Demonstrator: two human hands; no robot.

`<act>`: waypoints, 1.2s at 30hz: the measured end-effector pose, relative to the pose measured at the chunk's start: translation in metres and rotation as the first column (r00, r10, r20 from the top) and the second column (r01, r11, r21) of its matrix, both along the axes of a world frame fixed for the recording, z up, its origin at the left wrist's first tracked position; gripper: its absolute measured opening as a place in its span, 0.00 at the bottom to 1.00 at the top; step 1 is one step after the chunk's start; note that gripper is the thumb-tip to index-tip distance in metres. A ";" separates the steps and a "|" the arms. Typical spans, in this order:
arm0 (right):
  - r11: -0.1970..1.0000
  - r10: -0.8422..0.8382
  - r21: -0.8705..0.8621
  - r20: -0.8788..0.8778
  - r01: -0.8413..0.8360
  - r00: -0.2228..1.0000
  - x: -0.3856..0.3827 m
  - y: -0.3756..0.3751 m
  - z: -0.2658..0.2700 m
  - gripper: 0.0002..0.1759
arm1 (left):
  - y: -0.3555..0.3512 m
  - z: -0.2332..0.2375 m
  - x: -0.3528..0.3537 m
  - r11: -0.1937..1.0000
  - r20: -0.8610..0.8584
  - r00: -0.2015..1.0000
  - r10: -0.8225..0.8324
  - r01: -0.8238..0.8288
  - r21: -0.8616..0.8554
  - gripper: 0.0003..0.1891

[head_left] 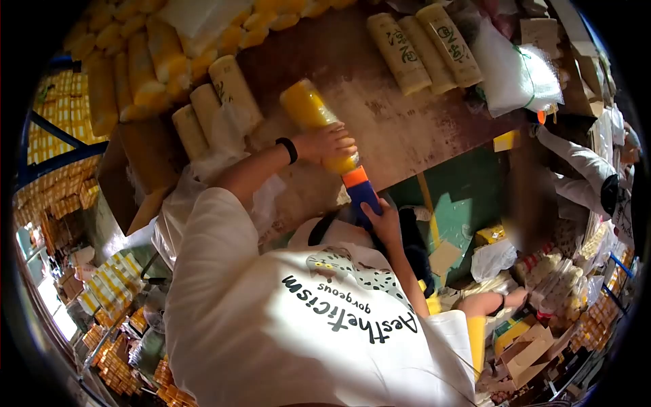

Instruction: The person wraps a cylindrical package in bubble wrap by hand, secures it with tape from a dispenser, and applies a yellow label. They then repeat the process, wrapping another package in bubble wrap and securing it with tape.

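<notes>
Left grip: your left grip (333, 144) is closed over the lower part of the yellow bundle (308, 106), fingers together across its top; you have a black band (287, 150) on that wrist.
Right grip: your right grip (383, 218) is wrapped around the blue and orange tool (360, 192), whose orange end is right at the bundle's near end; you cannot tell whether they touch.
Yellow bundle: long and rounded, in shiny clear wrap, it lies under your left grip and slants away past it to the upper left, over the counter (380, 129).
Tool: a blocky, smooth-looking shape, blue in your right grip and orange toward the bundle.
Counter: reddish brown, flat, with scuffs and pale marks, beneath and beyond your left grip.
Pale rolls: three marked rolls (424, 51) lie beyond your left grip to the right; three more pale rolls (217, 102) lie to its left, partly behind thin, crinkled clear plastic (234, 129).
White bag: a puffy plastic bag (515, 71) with green string sits far right of your left grip.
Co-worker: a white sleeve (576, 152) shows well to the right of both grips.
</notes>
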State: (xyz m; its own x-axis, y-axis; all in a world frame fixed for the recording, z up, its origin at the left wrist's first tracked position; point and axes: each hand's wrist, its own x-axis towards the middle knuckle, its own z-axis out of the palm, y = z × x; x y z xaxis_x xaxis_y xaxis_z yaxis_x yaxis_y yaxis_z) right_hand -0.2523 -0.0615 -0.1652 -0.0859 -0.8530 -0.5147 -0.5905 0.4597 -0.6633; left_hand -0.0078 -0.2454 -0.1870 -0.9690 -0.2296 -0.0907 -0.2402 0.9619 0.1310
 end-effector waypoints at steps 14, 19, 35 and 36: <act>0.942 -0.282 0.299 0.458 0.153 0.843 -0.015 -0.071 0.166 0.30 | -0.010 0.094 0.003 0.478 -0.106 0.902 0.418 -0.120 0.870 0.53; 0.965 -0.244 0.217 0.544 0.147 0.803 0.012 -0.113 0.164 0.29 | 0.036 0.099 0.025 0.450 -0.314 0.530 0.788 -0.146 0.881 0.61; 0.862 -0.176 0.465 0.646 -0.200 0.743 0.045 -0.204 0.263 0.18 | 0.076 0.081 0.003 0.558 -0.629 0.043 0.776 -0.510 0.654 0.38; 0.864 -0.183 0.469 0.632 -0.184 0.753 0.052 -0.201 0.267 0.18 | 0.080 0.084 0.000 0.502 -0.587 0.045 0.809 -0.573 0.648 0.38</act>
State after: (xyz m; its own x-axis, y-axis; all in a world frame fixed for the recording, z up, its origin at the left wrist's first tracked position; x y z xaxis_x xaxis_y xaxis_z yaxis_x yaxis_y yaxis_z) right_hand -0.2006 -0.2623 0.1021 0.4174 -0.4796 -0.7718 -0.1103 0.8164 -0.5669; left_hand -0.0081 -0.1651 -0.1028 0.0138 -0.9266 0.3757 -0.4552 0.3287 0.8275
